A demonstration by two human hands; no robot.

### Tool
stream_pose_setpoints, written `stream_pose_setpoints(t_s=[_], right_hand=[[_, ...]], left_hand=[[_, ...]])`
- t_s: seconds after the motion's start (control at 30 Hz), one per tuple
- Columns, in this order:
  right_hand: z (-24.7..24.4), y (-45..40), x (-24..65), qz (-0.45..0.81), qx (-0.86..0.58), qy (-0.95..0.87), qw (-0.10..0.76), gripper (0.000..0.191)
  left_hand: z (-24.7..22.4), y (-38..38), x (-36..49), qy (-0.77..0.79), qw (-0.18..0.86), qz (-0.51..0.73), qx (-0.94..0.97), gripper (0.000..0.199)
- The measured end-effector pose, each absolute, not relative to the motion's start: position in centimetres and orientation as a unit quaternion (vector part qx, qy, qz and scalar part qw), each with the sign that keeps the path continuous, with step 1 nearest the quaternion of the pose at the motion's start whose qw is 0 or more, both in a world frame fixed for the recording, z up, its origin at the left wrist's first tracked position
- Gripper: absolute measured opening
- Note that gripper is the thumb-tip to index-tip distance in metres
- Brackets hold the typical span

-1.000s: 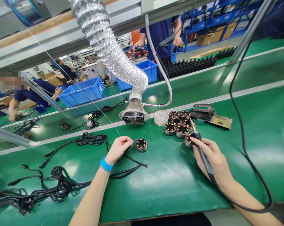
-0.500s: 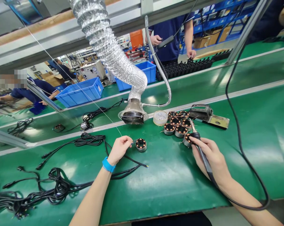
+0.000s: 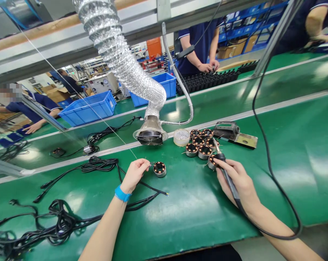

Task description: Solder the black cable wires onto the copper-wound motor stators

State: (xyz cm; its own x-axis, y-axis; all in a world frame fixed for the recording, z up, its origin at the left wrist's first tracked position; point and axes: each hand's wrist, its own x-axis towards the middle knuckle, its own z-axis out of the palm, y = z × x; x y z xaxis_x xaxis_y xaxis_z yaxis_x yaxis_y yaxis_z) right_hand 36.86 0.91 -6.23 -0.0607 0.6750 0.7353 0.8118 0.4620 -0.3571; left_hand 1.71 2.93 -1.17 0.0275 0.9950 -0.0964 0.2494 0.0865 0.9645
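My left hand (image 3: 135, 174), with a blue band (image 3: 123, 194) at the wrist, is closed in a pinch on a thin solder wire (image 3: 109, 127) that slants down from the upper left. Just right of its fingertips a single motor stator (image 3: 160, 169) with copper windings lies on the bench; fine leads show between them. My right hand (image 3: 242, 185) grips a soldering iron (image 3: 221, 157) like a pen, its tip pointing up and away. Behind the tip sits a cluster of several stators (image 3: 205, 151), and my right fingers partly cover the nearest one.
An iron stand with a sponge (image 3: 245, 140) and a round tub (image 3: 181, 137) flank the cluster. A fume extractor (image 3: 149, 135) hangs behind. Black cables (image 3: 60, 221) lie at left; the iron's cord (image 3: 273, 174) loops at right. Co-workers work across the line beside blue crates (image 3: 89, 108).
The view has shifted slightly, moving everything a little left. Both hands keep their grips. Across the line, a co-worker's two hands have come together over the black parts.
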Motion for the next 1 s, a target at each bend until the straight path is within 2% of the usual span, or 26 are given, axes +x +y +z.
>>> stream_pose_setpoints(t_s=[0.23,0.37,0.43,0.57,0.67,0.87,0.93,1.0], right_hand=[[-5.3,0.3,36.7,-0.08,-0.483,-0.752,0.442,0.038],[-5.0,0.0,36.6,-0.068,-0.472,-0.76,0.442,0.045],[-5.1,-0.2,36.6,-0.065,-0.462,-0.767,0.441,0.048],[-5.2,-0.9,36.3,-0.065,-0.441,-0.784,0.431,0.051],[-5.2,-1.6,35.3,-0.062,-0.435,-0.79,0.428,0.051],[-4.7,-2.1,31.3,0.042,-0.396,-0.811,0.428,0.058],[-4.3,-2.0,29.9,0.108,-0.37,-0.819,0.425,0.06],[-3.8,-1.7,28.9,0.166,-0.337,-0.83,0.413,0.061]], left_hand=[[-1.2,3.5,1.7,0.584,0.366,0.43,0.583,0.029],[-0.4,2.1,1.8,0.595,0.168,0.436,0.654,0.026],[-0.3,0.9,2.0,0.562,0.093,0.402,0.717,0.023],[-1.3,-0.5,2.8,0.505,0.021,0.262,0.822,0.023],[-2.6,0.1,3.6,0.516,-0.031,0.207,0.83,0.022],[-2.5,2.0,4.5,0.6,-0.076,0.2,0.771,0.025],[-1.9,1.6,4.4,0.61,-0.05,0.244,0.752,0.027],[-1.4,0.7,4.4,0.593,0.032,0.3,0.747,0.028]])
